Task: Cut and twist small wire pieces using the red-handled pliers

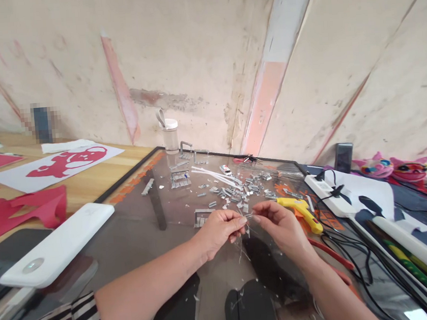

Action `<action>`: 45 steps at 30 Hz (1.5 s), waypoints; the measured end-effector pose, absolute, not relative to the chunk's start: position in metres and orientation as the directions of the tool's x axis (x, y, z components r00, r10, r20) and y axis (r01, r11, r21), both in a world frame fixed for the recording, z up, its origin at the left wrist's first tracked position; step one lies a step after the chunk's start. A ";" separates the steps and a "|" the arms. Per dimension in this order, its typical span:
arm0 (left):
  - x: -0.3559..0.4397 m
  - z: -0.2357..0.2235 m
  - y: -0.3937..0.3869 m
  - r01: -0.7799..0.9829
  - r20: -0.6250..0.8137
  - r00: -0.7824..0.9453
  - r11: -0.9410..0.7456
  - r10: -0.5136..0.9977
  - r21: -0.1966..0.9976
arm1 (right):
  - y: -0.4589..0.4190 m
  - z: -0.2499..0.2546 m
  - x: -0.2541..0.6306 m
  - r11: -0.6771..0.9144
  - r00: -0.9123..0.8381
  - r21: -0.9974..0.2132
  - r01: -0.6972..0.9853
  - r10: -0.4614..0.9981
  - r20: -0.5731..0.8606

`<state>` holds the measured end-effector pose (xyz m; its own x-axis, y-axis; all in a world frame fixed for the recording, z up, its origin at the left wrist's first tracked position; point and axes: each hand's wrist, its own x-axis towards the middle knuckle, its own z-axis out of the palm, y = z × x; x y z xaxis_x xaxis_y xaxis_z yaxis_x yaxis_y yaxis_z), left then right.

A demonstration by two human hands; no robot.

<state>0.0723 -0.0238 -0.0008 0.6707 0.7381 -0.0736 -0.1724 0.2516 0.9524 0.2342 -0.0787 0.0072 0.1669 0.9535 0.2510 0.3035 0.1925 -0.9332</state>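
Observation:
Above the dark glassy tabletop [131, 245], my left hand [222, 228] pinches with thumb and forefinger. My right hand [280, 226] makes a similar pinch just to its right, the fingertips nearly meeting. A tiny pale piece seems to sit between them, too small to name. Thin whitish strands [243, 252] dangle below the fingers. Beyond my hands lies a scattered heap of small grey pieces [234, 190], with white strips [218, 177] behind it. Small grey bench-like models [180, 180] stand farther left. A yellow glue gun [302, 212] rests beside my right hand.
A long white case [61, 243] lies at left, near red paper cutouts [69, 161]. A lidded clear jar [170, 136] stands by the wall. To the right are a white power strip [329, 195], black cables [357, 247] and red-handled pliers [332, 254].

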 end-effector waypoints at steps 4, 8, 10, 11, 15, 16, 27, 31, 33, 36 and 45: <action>0.070 0.001 -0.023 -0.200 -0.114 0.738 0.377 0.665 0.904 | -0.082 0.011 0.237 0.350 0.046 -0.772 0.531 0.897 0.439; 0.069 0.002 -0.023 -0.203 -0.129 0.779 0.441 0.614 0.874 | -0.084 0.019 0.237 0.435 -0.063 -0.634 0.639 0.852 0.520; 0.070 0.002 -0.024 -0.208 -0.137 0.775 0.453 0.617 0.867 | -0.085 0.022 0.238 0.447 -0.091 -0.574 0.686 0.835 0.542; 0.070 0.002 -0.024 -0.211 -0.142 0.767 0.455 0.626 0.865 | -0.085 0.022 0.238 0.452 -0.106 -0.545 0.706 0.829 0.549; 0.072 0.000 -0.026 -0.219 -0.157 0.730 0.446 0.665 0.868 | -0.086 0.024 0.239 0.462 -0.141 -0.510 0.725 0.825 0.547; 0.072 0.000 -0.027 -0.220 -0.158 0.728 0.445 0.668 0.868 | -0.086 0.025 0.239 0.460 -0.141 -0.520 0.719 0.830 0.539; 0.070 -0.001 -0.027 -0.126 -0.127 0.769 0.344 0.627 0.931 | -0.086 0.024 0.232 0.394 -0.105 -0.708 0.586 0.904 0.415; 0.069 0.004 -0.029 -0.073 0.036 0.701 0.021 0.713 0.997 | -0.086 0.021 0.228 0.283 -0.008 -0.803 0.524 0.945 0.328; 0.068 0.008 -0.031 -0.042 0.195 0.668 -0.225 0.718 0.974 | -0.085 0.017 0.226 0.163 0.056 -0.905 0.392 0.978 0.200; 0.066 0.012 -0.033 0.003 0.393 0.603 -0.494 0.695 0.870 | -0.083 0.011 0.222 -0.048 0.072 -0.993 0.105 0.997 -0.041; 0.073 0.004 -0.027 -0.172 -0.136 0.623 0.304 0.771 0.937 | -0.083 0.003 0.212 0.271 0.194 -0.856 0.441 0.902 0.385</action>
<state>0.0727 -0.0269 0.0035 0.6225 0.7707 -0.1360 -0.1720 0.3043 0.9369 0.2121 -0.0829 0.0034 0.1936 0.9022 0.3854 0.4406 0.2710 -0.8558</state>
